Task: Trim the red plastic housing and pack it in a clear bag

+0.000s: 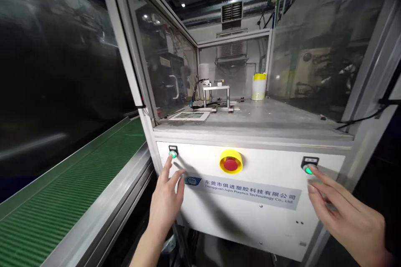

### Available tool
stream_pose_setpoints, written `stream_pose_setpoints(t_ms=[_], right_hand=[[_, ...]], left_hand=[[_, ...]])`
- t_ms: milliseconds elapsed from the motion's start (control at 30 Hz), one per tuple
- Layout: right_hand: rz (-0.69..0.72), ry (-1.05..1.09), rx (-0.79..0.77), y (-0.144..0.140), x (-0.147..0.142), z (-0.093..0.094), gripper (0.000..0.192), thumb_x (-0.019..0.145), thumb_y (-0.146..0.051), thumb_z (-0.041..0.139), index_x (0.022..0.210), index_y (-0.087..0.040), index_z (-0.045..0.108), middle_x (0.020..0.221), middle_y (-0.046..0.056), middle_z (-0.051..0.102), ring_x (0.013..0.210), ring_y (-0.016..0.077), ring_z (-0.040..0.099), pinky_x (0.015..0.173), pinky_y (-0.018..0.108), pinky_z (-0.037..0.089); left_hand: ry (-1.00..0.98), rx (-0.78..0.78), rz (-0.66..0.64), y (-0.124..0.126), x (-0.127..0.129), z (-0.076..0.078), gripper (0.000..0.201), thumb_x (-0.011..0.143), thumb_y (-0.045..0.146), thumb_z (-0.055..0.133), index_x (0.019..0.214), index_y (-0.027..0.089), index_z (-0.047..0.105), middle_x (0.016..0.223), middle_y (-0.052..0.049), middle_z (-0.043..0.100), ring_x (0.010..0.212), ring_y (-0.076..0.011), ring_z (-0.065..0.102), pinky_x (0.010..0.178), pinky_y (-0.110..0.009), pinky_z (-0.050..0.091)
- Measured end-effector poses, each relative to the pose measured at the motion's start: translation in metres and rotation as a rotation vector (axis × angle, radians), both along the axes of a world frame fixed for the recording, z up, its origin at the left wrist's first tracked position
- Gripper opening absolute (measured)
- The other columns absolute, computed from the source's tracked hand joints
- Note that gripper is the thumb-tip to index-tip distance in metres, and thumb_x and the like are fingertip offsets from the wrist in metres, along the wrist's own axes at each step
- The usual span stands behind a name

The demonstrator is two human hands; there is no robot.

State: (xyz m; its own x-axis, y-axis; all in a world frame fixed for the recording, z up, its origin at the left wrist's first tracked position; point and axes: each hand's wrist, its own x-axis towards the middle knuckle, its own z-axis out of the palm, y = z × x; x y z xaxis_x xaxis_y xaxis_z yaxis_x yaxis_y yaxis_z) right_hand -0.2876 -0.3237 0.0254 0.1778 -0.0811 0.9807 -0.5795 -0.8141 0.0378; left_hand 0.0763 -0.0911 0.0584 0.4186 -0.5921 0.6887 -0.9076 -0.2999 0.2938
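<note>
My left hand (166, 196) reaches up to the left green button (172, 154) on the machine's white front panel (219, 212), an extended fingertip at its lower edge. The other fingers are spread and hold nothing. On the right, my right hand (347, 212) has a finger stretched onto the right green button (308, 169), covering part of it; thumb and other fingers are apart from the panel. Both buttons glow green. Between the hands sits a red emergency stop button (231, 164) in a yellow collar.
Behind the panel, a framed enclosure holds a metal fixture (216, 88) on a grey worktop (269, 119), a flat printed sheet (189, 116) and a white container with a yellow top (258, 86). A green conveyor belt (78, 175) runs along the left.
</note>
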Motion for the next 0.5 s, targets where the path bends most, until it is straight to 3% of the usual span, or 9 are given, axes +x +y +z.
stream_pose_setpoints(t_ms=[133,300,400,500], right_hand=[[0.008,0.038,-0.104,-0.01,-0.003,-0.009,0.024,0.077,-0.006,0.081,0.092,-0.023,0.073,0.114,-0.001,0.082,0.078,0.0162,0.08,0.071,0.023,0.059],[-0.134,0.063,-0.102,-0.008,-0.001,-0.009,0.025,0.073,-0.006,0.083,0.088,-0.022,0.073,0.106,-0.001,0.083,0.057,0.0107,0.071,0.059,0.025,0.054],[-0.241,0.066,-0.034,0.001,0.001,-0.006,0.023,0.074,-0.008,0.083,0.087,-0.023,0.072,0.108,-0.001,0.083,0.048,0.0083,0.063,0.055,0.027,0.051],[-0.196,0.024,0.121,0.009,-0.003,-0.013,0.017,0.078,-0.012,0.079,0.087,-0.026,0.072,0.112,-0.001,0.082,0.058,0.0135,0.071,0.059,0.029,0.055]], left_hand=[[0.056,-0.033,0.016,-0.008,-0.001,-0.006,0.026,0.103,0.032,0.05,0.115,0.027,0.072,0.172,-0.004,0.026,0.125,-0.0268,0.065,0.088,-0.038,0.062],[0.034,-0.078,0.152,-0.022,-0.003,-0.005,0.021,0.096,0.02,0.057,0.096,0.026,0.078,0.167,-0.002,0.036,0.081,-0.0154,0.071,0.062,-0.03,0.054],[-0.045,-0.133,0.231,-0.025,-0.004,0.004,0.025,0.088,0.011,0.057,0.084,0.025,0.077,0.158,-0.001,0.051,0.088,-0.0196,0.073,0.061,-0.031,0.051],[0.007,-0.164,0.189,-0.018,-0.005,0.011,0.026,0.09,0.013,0.055,0.092,0.026,0.078,0.151,-0.001,0.059,0.085,-0.0188,0.072,0.064,-0.031,0.053]])
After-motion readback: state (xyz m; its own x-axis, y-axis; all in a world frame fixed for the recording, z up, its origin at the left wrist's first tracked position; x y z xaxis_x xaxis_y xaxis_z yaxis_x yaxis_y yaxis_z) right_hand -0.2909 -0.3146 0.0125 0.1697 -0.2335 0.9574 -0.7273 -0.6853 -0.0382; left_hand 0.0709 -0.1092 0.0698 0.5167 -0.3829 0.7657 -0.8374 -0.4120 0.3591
